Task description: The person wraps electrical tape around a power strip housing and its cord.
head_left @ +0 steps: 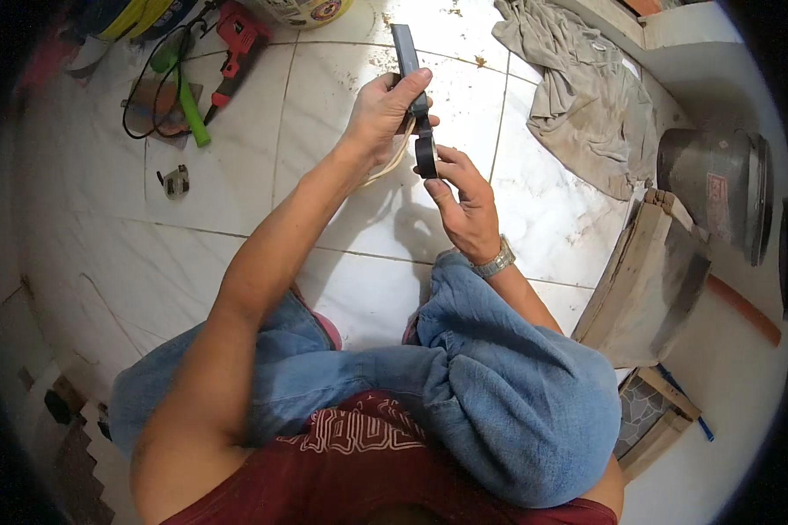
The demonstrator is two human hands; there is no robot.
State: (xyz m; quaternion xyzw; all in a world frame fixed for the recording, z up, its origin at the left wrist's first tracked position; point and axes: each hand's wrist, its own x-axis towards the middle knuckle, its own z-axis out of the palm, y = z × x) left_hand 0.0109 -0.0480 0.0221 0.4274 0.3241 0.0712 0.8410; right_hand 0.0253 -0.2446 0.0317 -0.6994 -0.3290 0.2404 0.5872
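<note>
My left hand [378,114] is closed round a long, flat, dark grey bar-shaped piece [404,51], whose exact kind I cannot make out. Its upper end points away from me. A pale cable [391,166] hangs from beneath that hand. Just below and to the right, my right hand [470,210] grips a roll of black electrical tape [425,157] between thumb and fingers. A short strip of tape [424,123] runs from the roll up to the lower end of the grey piece. Both hands are above the tiled floor.
A red power drill [241,39], a green-handled tool [190,109] and a tape measure [176,182] lie at left. A bucket [302,10] stands at the far side. At right are a crumpled grey cloth [578,87], a wooden box [643,280] and a dark container [709,188].
</note>
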